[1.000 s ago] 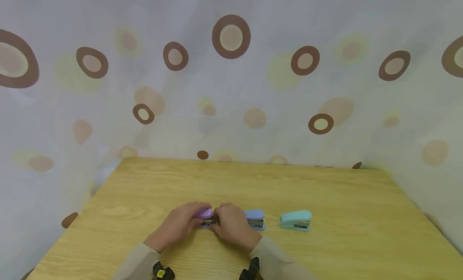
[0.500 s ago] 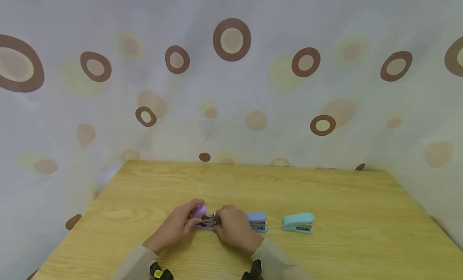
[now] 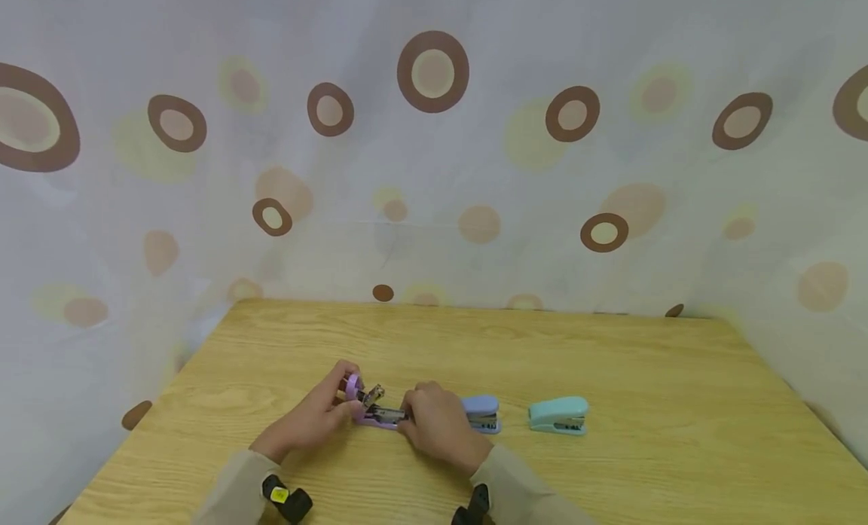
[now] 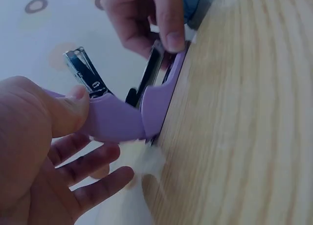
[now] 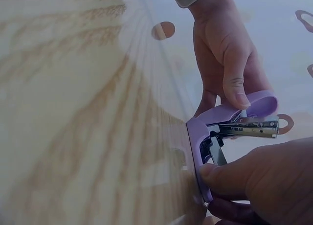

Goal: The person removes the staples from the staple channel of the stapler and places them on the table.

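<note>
A purple stapler (image 4: 117,118) stands on the table with its top cover swung far up and back. Its metal magazine shows inside, and a metal piece (image 4: 87,72) sticks up from the raised cover. My left hand (image 3: 308,423) grips that cover, thumb on its inner side, the other fingers behind. At the front end of the base my right hand (image 3: 441,427) pinches the stapler, thumb low on the base (image 5: 199,137). To the right of my right hand, partly behind it, is a blue stapler (image 3: 483,413). A mint-green stapler (image 3: 559,416) sits farther right.
The wood-grain table (image 3: 651,374) runs back to a pale curtain (image 3: 434,171) with brown and beige circles, which also rises along both sides. A dark device is strapped at each wrist, over the beige sleeves (image 3: 233,483).
My left hand has moved left and slightly up, swinging the purple stapler's cover from nearly closed to wide open. The right hand stays at the base's front; the other staplers lie as before.
</note>
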Demonstrator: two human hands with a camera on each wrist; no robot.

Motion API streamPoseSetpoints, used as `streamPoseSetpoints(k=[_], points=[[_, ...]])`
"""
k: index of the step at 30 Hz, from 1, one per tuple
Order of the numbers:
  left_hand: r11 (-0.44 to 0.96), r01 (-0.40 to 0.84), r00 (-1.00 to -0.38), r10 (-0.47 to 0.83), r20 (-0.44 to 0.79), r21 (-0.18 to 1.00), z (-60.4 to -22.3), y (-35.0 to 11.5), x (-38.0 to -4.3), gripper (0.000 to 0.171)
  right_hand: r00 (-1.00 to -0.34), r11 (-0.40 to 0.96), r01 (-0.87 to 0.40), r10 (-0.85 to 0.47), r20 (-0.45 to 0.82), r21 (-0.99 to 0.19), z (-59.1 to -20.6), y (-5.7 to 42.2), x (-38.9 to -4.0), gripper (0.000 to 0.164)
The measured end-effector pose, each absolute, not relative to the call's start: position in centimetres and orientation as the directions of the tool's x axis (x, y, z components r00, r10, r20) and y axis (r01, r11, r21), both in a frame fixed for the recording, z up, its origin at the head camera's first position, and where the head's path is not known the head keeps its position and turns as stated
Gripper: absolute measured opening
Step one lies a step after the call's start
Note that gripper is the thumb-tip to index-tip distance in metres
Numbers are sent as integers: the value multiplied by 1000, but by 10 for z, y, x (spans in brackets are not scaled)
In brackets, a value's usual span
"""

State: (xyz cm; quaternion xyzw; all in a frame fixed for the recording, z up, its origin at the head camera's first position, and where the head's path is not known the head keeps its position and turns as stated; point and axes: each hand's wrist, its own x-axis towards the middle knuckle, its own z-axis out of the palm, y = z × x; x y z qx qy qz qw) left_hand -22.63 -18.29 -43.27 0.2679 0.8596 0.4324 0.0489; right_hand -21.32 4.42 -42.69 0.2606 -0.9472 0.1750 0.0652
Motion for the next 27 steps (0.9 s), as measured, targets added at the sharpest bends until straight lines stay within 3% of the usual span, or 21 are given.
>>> streamPoseSetpoints(k=[18,27], points=[[480,402,-865,478,152,780,-442,-216,-233,25,-856,805,-517,-473,211,-292,-428,45,-214,16],[550,414,-877,454,156,725,-435,-211,-233,29,-855,808,-518,-483,189,-280,-429,46,-215,15]])
